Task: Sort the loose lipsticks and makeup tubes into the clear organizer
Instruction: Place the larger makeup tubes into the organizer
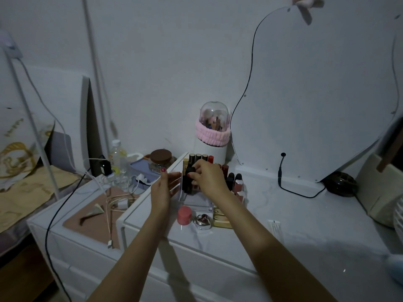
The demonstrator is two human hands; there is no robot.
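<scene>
Head view: the right hand [206, 176] pinched an upright dark tube [189, 178] by its cap, slot directly below at six o'clock; the left hand [162, 188], fingers straight, steadied the clear organizer [196, 202] at nine o'clock.
</scene>
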